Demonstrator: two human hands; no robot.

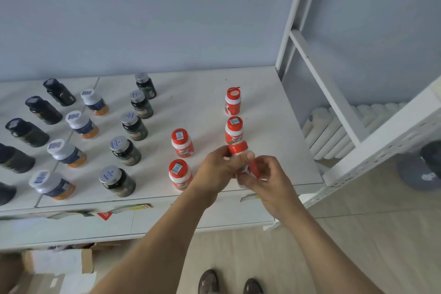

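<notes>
Both grips were clamped on one red-capped bottle (238,148). My left grip (218,169) curled round it just under the cap, and my right grip (267,183) pinched its lower end from the right. It hung tilted, cap pointing up and away from me, over the front right part of the white surface (205,107), and as far as I could see it touched nothing but my fingers.

Four like bottles stood upright in two columns. The left column had a rear bottle (182,143) and a near bottle (180,174). The right column had a middle bottle (234,131) just behind my hands and a far bottle (232,101) with its flip lid standing up. Further left stood a column of silver-lidded dark jars (128,124).

I judged this to be the placing step, with the held bottle meant for the front of the right column, level with the near bottle on the left. I could not tell whether its own flip lid was shut. The next move called for turning it upright and lowering it onto the bare patch in front of the middle bottle. One grip would have to steady it while the other let go, because that neighbour was close enough to be knocked over
</notes>
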